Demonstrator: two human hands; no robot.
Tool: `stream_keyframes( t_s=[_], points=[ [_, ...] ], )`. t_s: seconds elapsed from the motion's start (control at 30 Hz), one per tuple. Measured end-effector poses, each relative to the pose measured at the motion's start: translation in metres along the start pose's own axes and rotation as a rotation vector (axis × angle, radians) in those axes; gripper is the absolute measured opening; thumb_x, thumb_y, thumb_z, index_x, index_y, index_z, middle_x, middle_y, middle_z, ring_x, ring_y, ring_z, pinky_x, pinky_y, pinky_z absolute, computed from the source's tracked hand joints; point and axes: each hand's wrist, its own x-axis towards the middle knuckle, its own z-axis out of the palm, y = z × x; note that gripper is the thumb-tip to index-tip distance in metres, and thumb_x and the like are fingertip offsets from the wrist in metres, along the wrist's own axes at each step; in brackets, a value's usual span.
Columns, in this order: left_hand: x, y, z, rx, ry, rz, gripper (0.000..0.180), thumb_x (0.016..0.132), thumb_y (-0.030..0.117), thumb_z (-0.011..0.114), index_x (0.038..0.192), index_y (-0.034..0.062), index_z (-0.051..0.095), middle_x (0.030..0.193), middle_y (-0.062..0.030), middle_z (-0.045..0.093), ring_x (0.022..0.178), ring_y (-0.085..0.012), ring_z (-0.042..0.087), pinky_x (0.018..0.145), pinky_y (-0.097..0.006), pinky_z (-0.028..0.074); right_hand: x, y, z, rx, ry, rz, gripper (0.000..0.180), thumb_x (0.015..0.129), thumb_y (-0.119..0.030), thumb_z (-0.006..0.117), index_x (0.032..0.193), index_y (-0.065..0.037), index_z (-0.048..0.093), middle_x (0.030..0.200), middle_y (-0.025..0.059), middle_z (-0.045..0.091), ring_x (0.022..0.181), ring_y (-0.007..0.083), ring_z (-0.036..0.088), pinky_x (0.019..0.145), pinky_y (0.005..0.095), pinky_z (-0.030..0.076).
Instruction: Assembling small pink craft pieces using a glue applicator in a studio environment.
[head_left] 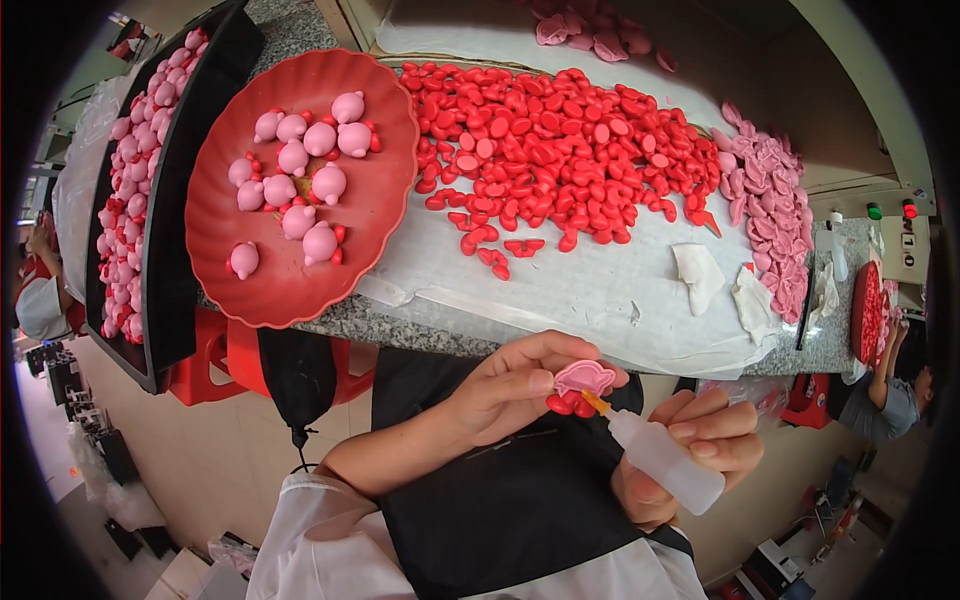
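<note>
Over my lap, close to the table's front edge, my left hand (510,388) pinches a small pink plastic figure part (584,377) with a red two-lobed piece (571,403) at its lower side. My right hand (705,440) is closed around a white squeeze glue bottle (666,462), tilted up to the left. Its amber tip (596,402) meets the pink part near the red piece; whether it touches cannot be made out. On the table beyond lie a wide heap of red pieces (560,140) and, to the right, a pile of pink parts (775,205).
A red scalloped plate (215,210) with pink round figures stands at the left, beside a black tray (165,250) full of similar ones. Crumpled white wipes (698,277) lie on the white sheet (480,300). Red stools (235,360) stand below; other people are at both sides.
</note>
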Motion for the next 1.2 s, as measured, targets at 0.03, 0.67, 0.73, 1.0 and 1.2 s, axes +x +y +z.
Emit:
stream_keyframes(
  t_s=[0.03, 0.67, 0.73, 1.0, 1.2],
  points=[
    [0.000, 0.000, 0.000, 0.009, 0.006, 0.004, 0.034, 0.078, 0.016, 0.046, 0.109, 0.0027, 0.041, 0.109, -0.0195, 0.044, 0.104, -0.0250, 0.042, 0.087, -0.033, 0.032, 0.000, 0.000, 0.000, -0.021, -0.004, -0.005, 0.045, 0.057, -0.030, 0.071, 0.076, -0.008, 0.037, 0.071, 0.0015, 0.034, 0.055, 0.0088, 0.032, 0.046, 0.0167, 0.027],
    [-0.001, 0.002, -0.001, 0.036, 0.000, -0.006, 0.035, 0.078, 0.016, 0.046, 0.109, 0.0023, 0.040, 0.109, -0.0209, 0.043, 0.102, -0.0237, 0.043, 0.085, -0.032, 0.033, 0.001, 0.002, 0.005, -0.060, -0.029, -0.042, 0.045, 0.059, -0.032, 0.070, 0.075, -0.008, 0.035, 0.069, 0.0039, 0.035, 0.052, 0.0097, 0.033, 0.042, 0.0173, 0.028],
    [0.000, 0.001, 0.001, 0.038, -0.002, 0.004, 0.035, 0.078, 0.017, 0.047, 0.109, 0.0020, 0.040, 0.109, -0.0210, 0.044, 0.103, -0.0247, 0.043, 0.087, -0.033, 0.032, 0.003, -0.001, 0.003, -0.039, -0.011, -0.039, 0.044, 0.060, -0.031, 0.069, 0.074, -0.008, 0.035, 0.069, 0.0038, 0.036, 0.052, 0.0096, 0.033, 0.042, 0.0176, 0.029],
    [-0.015, 0.011, -0.008, 0.030, 0.108, 0.139, 0.033, 0.074, 0.024, 0.049, 0.103, 0.0077, 0.044, 0.102, -0.0206, 0.047, 0.097, -0.0298, 0.043, 0.088, -0.041, 0.028, 0.020, 0.012, -0.022, -0.022, 0.041, 0.211, 0.032, 0.062, -0.010, 0.062, 0.076, -0.007, 0.033, 0.078, 0.0101, 0.042, 0.067, 0.0157, 0.047, 0.059, 0.0240, 0.042],
    [-0.020, 0.017, 0.016, -0.090, -0.034, 0.208, 0.031, 0.074, 0.028, 0.050, 0.098, 0.0096, 0.045, 0.101, -0.0192, 0.048, 0.095, -0.0306, 0.043, 0.087, -0.043, 0.027, 0.018, 0.073, -0.021, -0.102, -0.129, 0.277, 0.035, 0.061, 0.007, 0.059, 0.085, -0.005, 0.035, 0.091, 0.0136, 0.048, 0.087, 0.0227, 0.049, 0.075, 0.0328, 0.039]
  ],
)
